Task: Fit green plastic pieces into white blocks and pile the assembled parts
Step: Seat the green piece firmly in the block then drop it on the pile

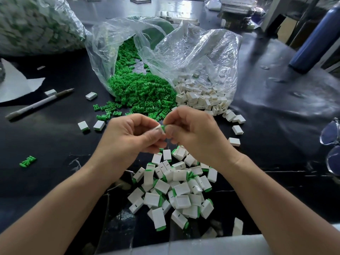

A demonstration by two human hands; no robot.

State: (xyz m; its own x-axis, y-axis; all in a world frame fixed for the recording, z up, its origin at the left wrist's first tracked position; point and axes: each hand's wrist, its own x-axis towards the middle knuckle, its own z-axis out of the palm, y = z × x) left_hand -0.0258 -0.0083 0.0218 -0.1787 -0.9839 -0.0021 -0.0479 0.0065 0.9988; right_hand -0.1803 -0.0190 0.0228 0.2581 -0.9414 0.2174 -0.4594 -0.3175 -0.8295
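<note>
Black worktop [55, 140]: white block [159, 129] pinched in left hand [132, 137], green piece [162, 128] pinched and pushed in by right hand [193, 133], held by assembled pile [176, 190], seemingly for dropping.

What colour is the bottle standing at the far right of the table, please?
The bottle is dark blue, clearest in the head view.

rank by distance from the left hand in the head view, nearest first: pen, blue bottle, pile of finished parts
1. pile of finished parts, just below the left hand
2. pen, off to the left
3. blue bottle, far back right
</note>
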